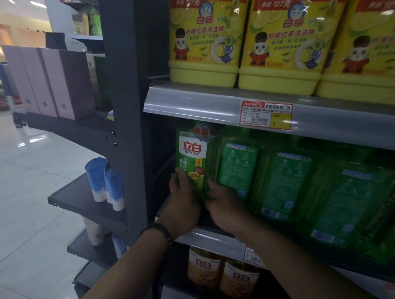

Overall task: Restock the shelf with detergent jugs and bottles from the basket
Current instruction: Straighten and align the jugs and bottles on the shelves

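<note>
We have the green detergent bottle [192, 156] at the far left end of the middle shelf [209, 238], upright, its front label facing out, close beside the dark upright post [129, 107]. Our left hand [183, 203] grasps its lower left side, thumb up against the label, and our right hand [225, 205] curls round its lower right corner, so both hands hold the one bottle. Whether its base sits fully on the shelf we cannot tell, since our hands cover it. Just to its right stand more green bottles [238, 167], these turned with their back labels outward. We judge this to be the placing step: the bottle is being settled into the row. The next move calls for seating it flat and square against its neighbour, then letting go and returning to the basket, which is out of view. Yellow jugs [206, 40] fill the shelf above, and amber bottles [205, 269] the one below.
</note>
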Motion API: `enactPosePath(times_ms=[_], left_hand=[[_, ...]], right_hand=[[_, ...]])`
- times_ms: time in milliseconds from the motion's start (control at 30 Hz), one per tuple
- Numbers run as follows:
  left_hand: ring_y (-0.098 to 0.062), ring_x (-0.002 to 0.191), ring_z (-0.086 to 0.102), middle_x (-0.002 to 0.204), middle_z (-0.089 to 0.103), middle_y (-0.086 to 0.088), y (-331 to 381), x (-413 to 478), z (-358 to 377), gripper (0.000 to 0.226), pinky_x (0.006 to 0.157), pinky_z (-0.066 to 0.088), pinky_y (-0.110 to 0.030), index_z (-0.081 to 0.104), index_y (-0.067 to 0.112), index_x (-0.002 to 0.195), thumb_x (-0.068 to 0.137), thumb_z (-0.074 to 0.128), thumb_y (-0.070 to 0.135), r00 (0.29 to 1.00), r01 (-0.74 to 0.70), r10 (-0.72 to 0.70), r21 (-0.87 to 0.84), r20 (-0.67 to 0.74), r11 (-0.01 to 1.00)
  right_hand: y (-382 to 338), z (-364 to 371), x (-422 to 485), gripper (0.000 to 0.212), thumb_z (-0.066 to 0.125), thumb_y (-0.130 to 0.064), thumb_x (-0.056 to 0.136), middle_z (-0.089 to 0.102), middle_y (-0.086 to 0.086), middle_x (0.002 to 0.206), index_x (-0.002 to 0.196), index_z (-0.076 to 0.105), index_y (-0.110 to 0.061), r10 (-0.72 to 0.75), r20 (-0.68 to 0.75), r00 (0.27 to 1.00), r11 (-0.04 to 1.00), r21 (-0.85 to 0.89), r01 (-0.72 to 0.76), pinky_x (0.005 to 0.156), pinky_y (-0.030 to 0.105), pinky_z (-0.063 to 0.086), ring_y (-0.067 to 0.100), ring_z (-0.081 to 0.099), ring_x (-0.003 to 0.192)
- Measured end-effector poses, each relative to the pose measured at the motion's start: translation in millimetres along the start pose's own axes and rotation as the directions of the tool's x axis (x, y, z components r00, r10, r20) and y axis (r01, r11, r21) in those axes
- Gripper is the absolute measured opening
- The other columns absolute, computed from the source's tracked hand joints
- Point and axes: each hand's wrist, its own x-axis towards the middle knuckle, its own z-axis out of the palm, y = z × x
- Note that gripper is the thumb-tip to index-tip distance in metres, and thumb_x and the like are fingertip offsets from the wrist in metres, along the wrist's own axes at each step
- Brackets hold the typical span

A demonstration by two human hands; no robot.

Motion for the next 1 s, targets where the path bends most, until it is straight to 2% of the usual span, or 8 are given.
enactPosePath(times_ms=[100,267,467,567,667,767,867,1000], left_hand=[[-0.034,0.159,0.013,0.171,0.0,-0.022,-3,-1,0,0.098,0.116,0.019,-0.023,-0.015,0.011,0.165,0.097,0.054,-0.001,1.0,0.01,-0.01,-0.037,-0.014,0.999],[-0.024,0.132,0.042,0.142,0.044,-0.007,9,-18,-1,0.064,0.099,0.035,-0.024,0.041,0.021,0.151,0.094,0.064,0.005,0.976,-0.024,0.001,-0.102,-0.216,0.995],[-0.018,0.125,0.055,0.13,0.045,0.01,47,-35,10,0.058,0.106,0.049,-0.032,0.051,0.022,0.145,0.094,0.064,-0.002,0.964,-0.189,0.153,-0.157,-0.217,0.969],[0.007,0.114,0.06,0.121,0.056,0.023,71,-34,10,0.064,0.097,0.053,-0.018,0.051,0.045,0.124,0.093,0.06,-0.01,0.975,-0.209,0.171,-0.32,-0.143,0.924],[0.023,0.098,0.058,0.113,0.051,0.026,82,-28,13,0.074,0.08,0.05,-0.003,0.043,0.05,0.107,0.09,0.051,-0.022,0.988,-0.151,0.115,-0.442,-0.107,0.884],[-0.008,0.116,0.055,0.122,0.046,0.006,83,-24,21,0.062,0.102,0.052,-0.029,0.044,0.049,0.117,0.084,0.053,-0.003,0.992,-0.104,0.058,-0.456,-0.113,0.884],[-0.023,0.124,0.047,0.132,0.035,0.003,83,-20,28,0.06,0.114,0.047,-0.044,0.051,0.028,0.138,0.087,0.056,-0.005,0.998,-0.032,0.003,-0.428,-0.069,0.903],[-0.023,0.124,0.046,0.131,0.034,0.003,82,-18,28,0.066,0.112,0.046,-0.039,0.049,0.025,0.144,0.088,0.058,-0.008,0.998,-0.002,-0.026,-0.417,-0.06,0.909]], right_hand=[[-15,-7,-12,0.075,0.048,-0.001,0.088,0.061,0.001,0.15,0.157,0.046,-0.031,0.004,0.017,1.0,1.0,-0.023,-0.004,0.116,0.046,0.049,0.024,0.057,0.138],[-29,-23,-47,0.044,0.058,-0.007,0.099,0.073,0.0,0.121,0.139,0.062,-0.024,0.02,-0.085,0.996,1.0,-0.003,-0.02,0.079,0.032,0.055,0.012,0.07,0.093],[-10,-37,-88,0.056,0.063,-0.01,0.102,0.062,0.004,0.136,0.153,0.045,-0.023,0.038,-0.38,0.924,0.999,-0.009,-0.045,0.093,0.031,0.048,0.021,0.063,0.118],[2,-45,-91,0.069,0.064,-0.014,0.102,0.056,0.005,0.146,0.164,0.033,-0.023,0.126,-0.371,0.92,0.992,0.045,-0.118,0.094,0.029,0.042,0.021,0.058,0.125],[3,-52,-89,0.081,0.067,-0.015,0.101,0.048,0.006,0.156,0.169,0.023,-0.028,0.219,-0.289,0.932,0.966,0.198,-0.166,0.095,0.03,0.041,0.018,0.052,0.124],[3,-58,-83,0.085,0.066,-0.009,0.099,0.053,0.008,0.15,0.169,0.021,-0.028,0.25,-0.225,0.942,0.947,0.261,-0.189,0.089,0.032,0.045,0.019,0.056,0.117],[2,-61,-80,0.084,0.064,-0.001,0.098,0.063,-0.004,0.106,0.168,0.024,-0.023,0.233,-0.214,0.949,0.946,0.276,-0.17,0.079,0.031,0.047,0.006,0.058,0.086],[-2,-61,-83,0.086,0.068,-0.011,0.093,0.05,0.006,0.157,0.167,0.029,-0.027,0.175,-0.217,0.96,0.96,0.255,-0.117,0.092,0.031,0.045,0.022,0.054,0.136]])
